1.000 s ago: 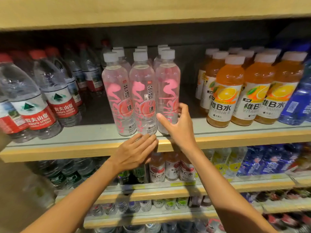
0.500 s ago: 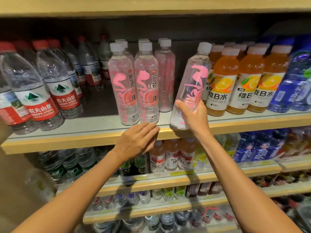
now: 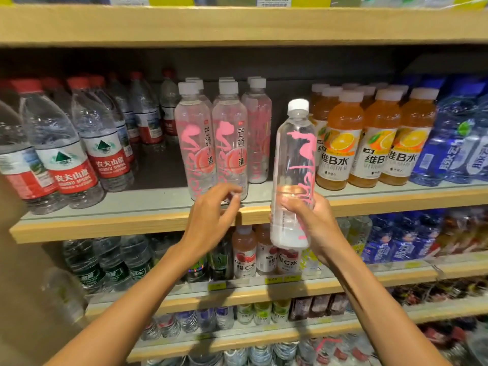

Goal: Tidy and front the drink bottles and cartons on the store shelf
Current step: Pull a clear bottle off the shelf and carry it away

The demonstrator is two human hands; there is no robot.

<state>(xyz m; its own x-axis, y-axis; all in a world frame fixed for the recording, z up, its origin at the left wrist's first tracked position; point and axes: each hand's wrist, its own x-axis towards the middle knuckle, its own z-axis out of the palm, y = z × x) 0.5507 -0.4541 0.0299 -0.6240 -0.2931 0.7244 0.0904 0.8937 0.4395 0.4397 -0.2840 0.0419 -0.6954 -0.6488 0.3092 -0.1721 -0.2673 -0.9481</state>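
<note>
The clear plastic bottle (image 3: 295, 154) with pink lettering and a white cap is off the shelf. It is held nearly upright in front of the light wooden shelf edge (image 3: 118, 227), with its base hanging below that edge. The right hand (image 3: 310, 217) grips it around the lower half, fingers curled round the front of the body.

The left hand (image 3: 211, 217) holds nothing. Its fingers are loosely bent, with the fingertips at the foot of the two matching pink-printed bottles (image 3: 229, 149), which stand side by side at the front of the shelf. Blur hides whether the fingertips touch them. A third row of the same pink bottles (image 3: 257, 133) stands further back, leaving a gap at the shelf front just to the right of the pair.

To the right of that gap stand orange vitamin drink bottles (image 3: 340, 143) with white caps, and beyond them blue-wrapped bottles (image 3: 449, 157). To the left stand clear water bottles with red labels and red caps (image 3: 71, 159). More drinks fill the lower shelves (image 3: 264, 291).
</note>
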